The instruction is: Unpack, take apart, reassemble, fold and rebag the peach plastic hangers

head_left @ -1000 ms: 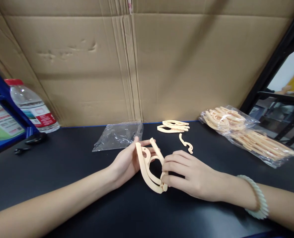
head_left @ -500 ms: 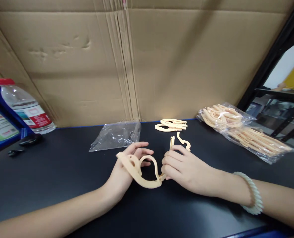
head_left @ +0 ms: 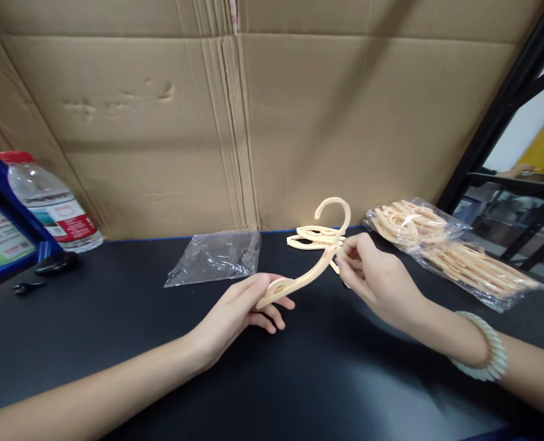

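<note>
A cream plastic hanger point(head_left: 315, 274) is held up between both hands, its curved hook pointing upward at the top. My left hand point(head_left: 244, 306) is closed on the end of one arm, thumb on top, with the lower fingers loosely spread. By the hook's base, my right hand point(head_left: 377, 269) pinches the hanger, its fingers covering the other part. Behind the hanger, several cream hanger pieces point(head_left: 302, 241) lie on the table, partly hidden. A small loose cream piece point(head_left: 335, 267) shows just under the right fingers, mostly covered.
An empty clear plastic bag point(head_left: 214, 260) lies behind my left hand. To the right are clear bags with hooks point(head_left: 405, 223) and straight pieces point(head_left: 478, 269). A water bottle point(head_left: 54, 208) and small black objects point(head_left: 57, 263) are at left. Cardboard point(head_left: 138, 122) stands behind the black table.
The hanger has been turned over, so its hook now points up instead of hanging toward the left hand. Both hands have shifted their grip, and the right hand has risen to the right.
</note>
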`<state>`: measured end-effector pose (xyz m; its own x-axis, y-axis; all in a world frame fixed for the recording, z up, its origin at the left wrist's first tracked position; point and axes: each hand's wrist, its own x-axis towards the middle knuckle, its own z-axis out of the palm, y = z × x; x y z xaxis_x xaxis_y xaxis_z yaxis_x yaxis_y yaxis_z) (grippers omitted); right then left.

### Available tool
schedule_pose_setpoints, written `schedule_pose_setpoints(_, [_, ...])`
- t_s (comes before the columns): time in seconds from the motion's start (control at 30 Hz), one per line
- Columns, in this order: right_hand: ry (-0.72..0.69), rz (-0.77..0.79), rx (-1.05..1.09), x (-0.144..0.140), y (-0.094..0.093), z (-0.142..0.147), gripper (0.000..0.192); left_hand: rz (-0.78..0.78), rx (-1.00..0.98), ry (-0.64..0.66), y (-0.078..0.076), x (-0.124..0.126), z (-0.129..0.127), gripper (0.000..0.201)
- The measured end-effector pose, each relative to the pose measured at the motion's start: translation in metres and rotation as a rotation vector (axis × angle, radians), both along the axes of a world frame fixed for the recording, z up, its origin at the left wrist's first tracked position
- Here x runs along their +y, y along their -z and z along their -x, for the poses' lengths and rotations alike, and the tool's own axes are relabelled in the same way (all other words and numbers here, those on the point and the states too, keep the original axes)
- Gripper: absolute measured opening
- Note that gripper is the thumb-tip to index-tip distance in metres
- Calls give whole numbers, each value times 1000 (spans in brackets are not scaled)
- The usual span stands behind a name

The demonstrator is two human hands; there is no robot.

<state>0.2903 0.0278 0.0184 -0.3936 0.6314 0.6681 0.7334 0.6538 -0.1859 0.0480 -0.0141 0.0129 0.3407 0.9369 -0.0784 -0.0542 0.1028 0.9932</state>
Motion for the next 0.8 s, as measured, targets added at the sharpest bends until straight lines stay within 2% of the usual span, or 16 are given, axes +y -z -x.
schedule_pose_setpoints(0.07, [64, 61, 9, 0, -2, -2, 7, 5, -41, -9, -2, 0, 1, 39])
schedule_pose_setpoints(0.17, [119, 80, -95, 1, -2, -1, 8, -9, -143, -113, 1, 1, 3, 29])
schedule_pose_setpoints(0.23, [91, 76, -184, -1, 1, 2, 8, -30, -188, -178, 5, 2, 4, 22])
schedule_pose_setpoints(0.33, [-48, 30, -313, -8, 9, 8, 8, -52, -193, -224, 9, 3, 3, 20])
schedule_pose_setpoints(0.43, [-180, -29, -413, -18, 17, 15, 9, -96, -122, -223, 10, 1, 0, 25])
schedule_pose_setpoints(0.63, [-331, -65, -546, -28, 23, 24, 10, -209, 167, -160, 7, -4, -7, 27])
schedule_pose_setpoints(0.8, [-305, -176, -547, -27, 22, 26, 18, -219, 249, -187, 7, -5, -7, 33])
